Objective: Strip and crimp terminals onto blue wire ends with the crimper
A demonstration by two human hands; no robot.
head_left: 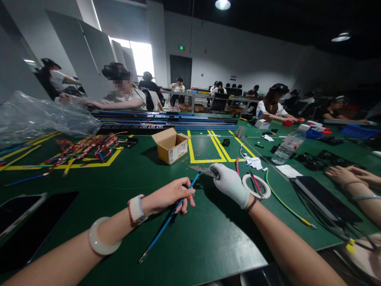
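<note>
My left hand, bare with a bangle and a woven band at the wrist, pinches a blue cable between its fingers. The cable slants over the table, and a metal tip shows at its lower end. My right hand, in a white glove, is closed around a knife with a pointed grey blade. The blade lies at the cable's upper end; whether it touches the cable I cannot tell. Much of the knife's handle is hidden by the glove.
An open cardboard box stands ahead. Stripped copper wires lie left, beneath a plastic bag. To the right are a tape roll, a green-yellow cable, a water bottle and a co-worker's hands.
</note>
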